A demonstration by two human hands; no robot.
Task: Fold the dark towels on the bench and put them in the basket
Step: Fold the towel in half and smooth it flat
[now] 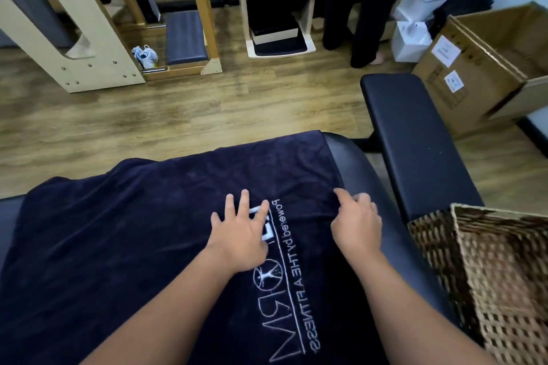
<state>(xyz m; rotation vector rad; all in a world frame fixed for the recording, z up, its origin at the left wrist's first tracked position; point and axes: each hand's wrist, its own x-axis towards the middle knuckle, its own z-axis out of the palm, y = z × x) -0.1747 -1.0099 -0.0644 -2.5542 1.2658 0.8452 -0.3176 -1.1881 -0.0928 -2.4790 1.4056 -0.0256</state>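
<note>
A dark navy towel (124, 234) with white embroidered lettering lies spread flat over the black padded bench (350, 157). My left hand (241, 234) rests palm down on the towel's middle, fingers spread, partly over the lettering. My right hand (357, 222) sits at the towel's right edge with curled fingers; whether it pinches the cloth I cannot tell. A woven wicker basket (504, 270) stands at the right, beside the bench; what shows of its inside holds nothing.
A second black padded bench (415, 139) runs away at the right. Behind it stand an open cardboard box (462, 68) and white bags (410, 40). A person in dark trousers (364, 9) stands at the back. Wooden exercise frames (71, 29) line the far floor.
</note>
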